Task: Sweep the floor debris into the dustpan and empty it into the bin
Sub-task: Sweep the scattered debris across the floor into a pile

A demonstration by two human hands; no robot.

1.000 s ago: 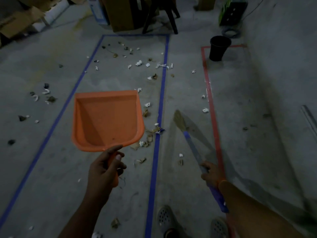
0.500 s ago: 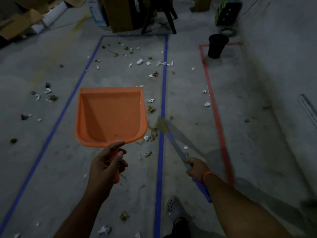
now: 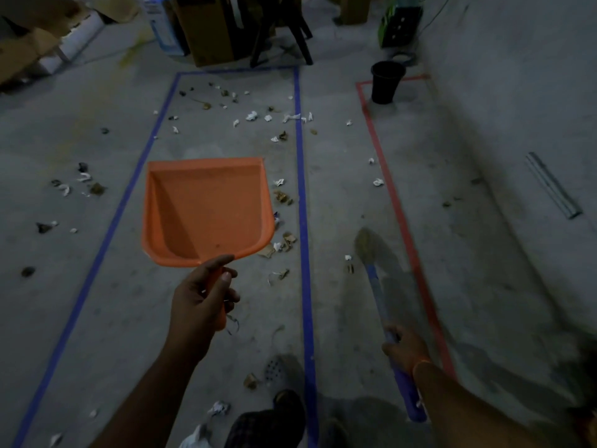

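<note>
My left hand (image 3: 200, 295) grips the handle of an orange dustpan (image 3: 206, 211), held above the concrete floor with its open edge away from me. The pan looks nearly empty. My right hand (image 3: 403, 345) holds the blue handle of a broom (image 3: 376, 286); its blurred bristles reach the floor between the blue and red tape lines. White paper scraps and brown bits of debris (image 3: 284, 242) lie just right of the pan. More debris (image 3: 255, 116) is scattered farther ahead. A black bin (image 3: 386, 82) stands at the far corner of the red tape outline.
Blue tape (image 3: 302, 189) outlines a long rectangle on the floor, red tape (image 3: 395, 202) another to its right. More scraps (image 3: 74, 185) lie left of the blue outline. Cardboard boxes (image 3: 206, 27) and chair legs stand at the back; a wall rises on the right. My feet are at the bottom.
The broom head swung from the debris at the blue tape out to the right, toward the red tape. The dustpan stayed held in about the same place.
</note>
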